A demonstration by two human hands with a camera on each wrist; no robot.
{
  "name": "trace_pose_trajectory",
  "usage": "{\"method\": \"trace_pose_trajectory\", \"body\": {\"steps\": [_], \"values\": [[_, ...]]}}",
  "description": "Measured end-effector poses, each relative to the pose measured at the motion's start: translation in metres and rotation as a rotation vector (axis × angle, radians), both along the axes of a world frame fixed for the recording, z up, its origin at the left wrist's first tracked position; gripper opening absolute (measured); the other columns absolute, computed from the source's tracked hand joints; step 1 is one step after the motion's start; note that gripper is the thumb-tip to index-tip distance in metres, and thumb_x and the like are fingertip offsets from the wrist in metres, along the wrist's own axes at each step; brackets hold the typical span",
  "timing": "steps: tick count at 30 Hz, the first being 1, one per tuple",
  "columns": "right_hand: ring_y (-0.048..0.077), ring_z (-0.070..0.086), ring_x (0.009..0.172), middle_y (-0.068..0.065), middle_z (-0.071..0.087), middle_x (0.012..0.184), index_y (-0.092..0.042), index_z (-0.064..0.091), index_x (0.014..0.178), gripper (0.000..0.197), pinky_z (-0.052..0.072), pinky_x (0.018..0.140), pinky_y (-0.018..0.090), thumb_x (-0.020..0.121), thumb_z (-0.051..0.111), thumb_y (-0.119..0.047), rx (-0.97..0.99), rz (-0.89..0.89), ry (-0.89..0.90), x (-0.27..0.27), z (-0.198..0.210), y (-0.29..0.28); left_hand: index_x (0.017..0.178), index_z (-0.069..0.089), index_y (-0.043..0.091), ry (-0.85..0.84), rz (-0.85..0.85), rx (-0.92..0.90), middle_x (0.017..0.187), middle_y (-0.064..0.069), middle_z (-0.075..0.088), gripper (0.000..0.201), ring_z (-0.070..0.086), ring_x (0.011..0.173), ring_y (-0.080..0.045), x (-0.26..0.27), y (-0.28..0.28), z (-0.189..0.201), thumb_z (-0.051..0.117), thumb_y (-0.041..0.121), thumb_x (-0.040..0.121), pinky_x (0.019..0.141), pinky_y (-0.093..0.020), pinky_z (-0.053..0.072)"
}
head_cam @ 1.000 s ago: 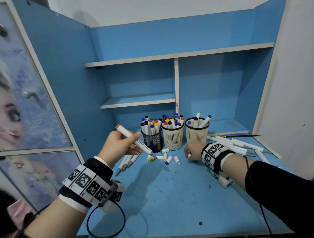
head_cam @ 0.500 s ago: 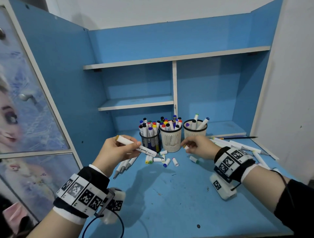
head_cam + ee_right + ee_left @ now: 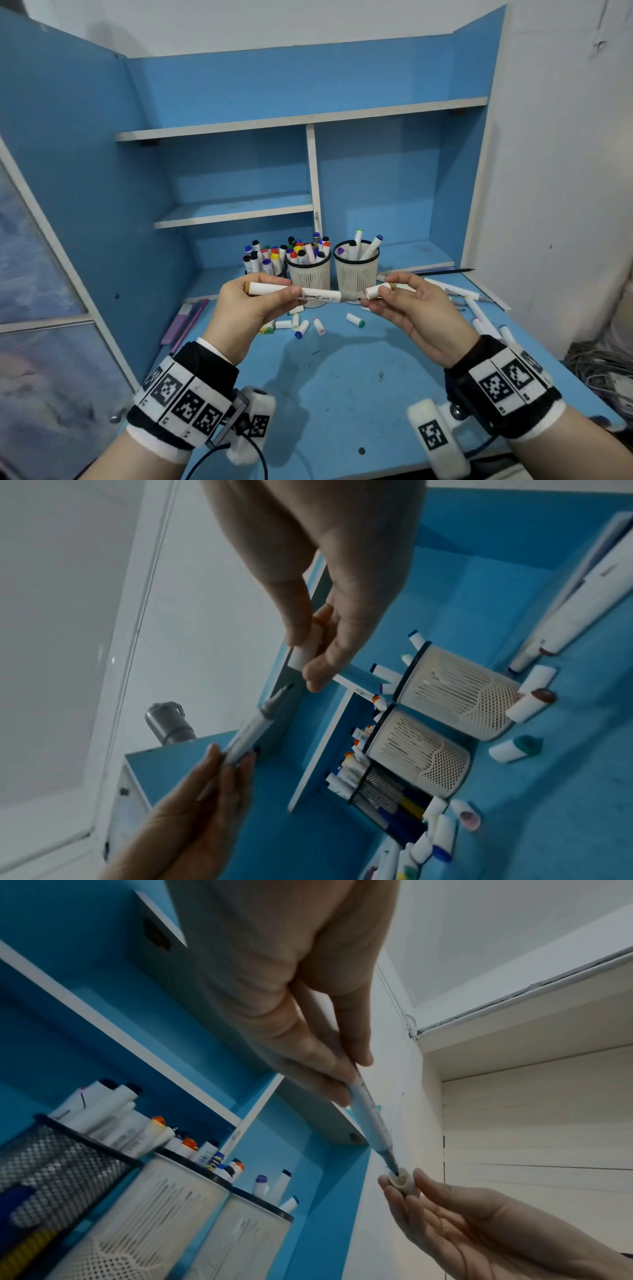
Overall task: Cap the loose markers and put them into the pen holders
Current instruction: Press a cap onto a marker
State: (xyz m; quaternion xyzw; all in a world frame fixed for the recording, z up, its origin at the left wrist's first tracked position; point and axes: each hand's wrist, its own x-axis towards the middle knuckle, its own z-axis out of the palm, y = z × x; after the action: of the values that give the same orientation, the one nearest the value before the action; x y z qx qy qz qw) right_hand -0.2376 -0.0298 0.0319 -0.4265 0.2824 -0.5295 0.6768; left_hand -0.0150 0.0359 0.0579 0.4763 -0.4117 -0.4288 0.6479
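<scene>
Holding a marker (image 3: 294, 292) level above the counter (image 3: 342, 394), the left hand (image 3: 255, 308) wraps its capped end; the right hand (image 3: 407, 305) pinches a cap (image 3: 376, 290) just off the bare tip. Three holders (image 3: 308, 274) stand behind, loose caps (image 3: 301, 325) below.

Left wrist: marker (image 3: 368, 1118) tip sits at the cap (image 3: 402, 1179) mouth, barely entered, held between right fingertips (image 3: 421, 1176).

Right wrist: a gap shows between cap (image 3: 303, 653) and tip, so seating is not yet certain; thumb and fingers clamp the cap.

Risk, my judgement: pushing off-axis could bend the nib or pop the cap from the fingertip pinch onto the counter.
</scene>
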Motion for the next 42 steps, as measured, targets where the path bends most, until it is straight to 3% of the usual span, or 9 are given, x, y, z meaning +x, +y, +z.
{"method": "trace_pose_trajectory", "body": {"steps": [3, 8, 11, 19, 25, 30, 34, 37, 42], "values": [[0.031, 0.071, 0.074, 0.025, 0.068, 0.085, -0.004, 0.049, 0.097, 0.013, 0.059, 0.075, 0.03, 0.088, 0.053, 0.005, 0.043, 0.018, -0.056, -0.007, 0.001, 0.008, 0.087, 0.062, -0.011, 0.04, -0.01, -0.01, 0.078, -0.021, 0.071, 0.023, 0.071, 0.075, -0.032, -0.011, -0.005, 0.0, 0.07, -0.001, 0.067, 0.07, -0.028, 0.059], [0.031, 0.071, 0.078, 0.022, 0.069, 0.086, -0.004, 0.049, 0.097, 0.014, 0.059, 0.068, 0.027, 0.086, 0.053, 0.004, 0.124, 0.035, -0.157, -0.014, 0.002, 0.013, 0.083, 0.062, -0.008, 0.089, -0.067, 0.0, 0.073, -0.018, 0.072, 0.006, 0.072, 0.069, -0.027, -0.027, -0.006, 0.004, 0.063, -0.007, 0.077, 0.059, -0.019, 0.056], [0.031, 0.071, 0.078, 0.021, 0.069, 0.087, -0.004, 0.05, 0.094, 0.015, 0.059, 0.067, 0.027, 0.082, 0.057, 0.002, 0.125, 0.061, -0.139, -0.014, 0.002, 0.015, 0.086, 0.061, -0.01, 0.113, -0.087, 0.016, 0.075, -0.02, 0.072, 0.012, 0.072, 0.069, -0.028, -0.035, -0.007, 0.005, 0.064, -0.005, 0.076, 0.058, -0.019, 0.056], [0.031, 0.071, 0.081, 0.022, 0.071, 0.09, 0.003, 0.062, 0.094, 0.046, 0.056, 0.066, 0.023, 0.058, 0.072, -0.023, -0.066, -0.055, -0.001, -0.012, 0.0, 0.022, 0.087, 0.067, -0.008, 0.147, -0.16, 0.042, 0.082, -0.022, 0.072, 0.019, 0.072, 0.072, -0.028, -0.041, -0.007, 0.005, 0.066, 0.001, 0.07, 0.06, -0.018, 0.056], [0.032, 0.072, 0.079, 0.022, 0.072, 0.088, 0.004, 0.064, 0.096, 0.033, 0.057, 0.065, 0.025, 0.069, 0.064, -0.015, -0.097, -0.099, 0.011, -0.006, -0.009, 0.031, 0.081, 0.069, -0.006, 0.117, -0.178, 0.079, 0.081, -0.023, 0.071, 0.008, 0.072, 0.069, -0.029, -0.04, -0.006, 0.002, 0.063, -0.006, 0.075, 0.059, -0.02, 0.057], [0.031, 0.071, 0.082, 0.022, 0.072, 0.088, 0.002, 0.066, 0.097, 0.025, 0.057, 0.069, 0.024, 0.076, 0.063, -0.011, -0.104, -0.011, 0.076, -0.006, -0.01, 0.031, 0.081, 0.068, -0.007, 0.04, -0.174, 0.057, 0.078, -0.022, 0.071, 0.012, 0.071, 0.068, -0.03, -0.033, -0.001, 0.01, 0.067, -0.003, 0.07, 0.06, -0.022, 0.057], [0.014, 0.062, 0.07, 0.01, 0.073, 0.077, -0.015, 0.073, 0.091, 0.011, 0.046, 0.068, 0.021, 0.084, 0.066, -0.01, -0.272, 0.02, 0.414, -0.009, -0.008, 0.025, 0.087, 0.059, -0.004, -0.102, -0.1, -0.016, 0.071, -0.018, 0.069, 0.026, 0.071, 0.068, -0.033, -0.034, 0.001, 0.023, 0.072, -0.005, 0.065, 0.058, -0.027, 0.058], [0.015, 0.045, 0.063, 0.008, 0.069, 0.079, -0.029, 0.076, 0.086, 0.009, 0.035, 0.06, 0.026, 0.082, 0.071, -0.022, -0.458, 0.003, 0.67, -0.005, -0.01, 0.021, 0.084, 0.054, -0.002, -0.244, -0.05, -0.068, 0.069, -0.019, 0.065, 0.028, 0.07, 0.061, -0.026, -0.041, 0.002, 0.031, 0.073, -0.012, 0.068, 0.052, -0.022, 0.055], [0.002, 0.043, 0.054, 0.006, 0.061, 0.068, -0.033, 0.071, 0.083, 0.013, 0.036, 0.054, 0.018, 0.084, 0.069, -0.02, -0.51, 0.034, 0.6, 0.012, -0.009, 0.025, 0.079, 0.054, 0.001, -0.431, -0.087, -0.094, 0.068, -0.019, 0.067, 0.026, 0.07, 0.063, -0.027, -0.049, -0.003, 0.032, 0.077, -0.006, 0.067, 0.056, -0.026, 0.057]]}}
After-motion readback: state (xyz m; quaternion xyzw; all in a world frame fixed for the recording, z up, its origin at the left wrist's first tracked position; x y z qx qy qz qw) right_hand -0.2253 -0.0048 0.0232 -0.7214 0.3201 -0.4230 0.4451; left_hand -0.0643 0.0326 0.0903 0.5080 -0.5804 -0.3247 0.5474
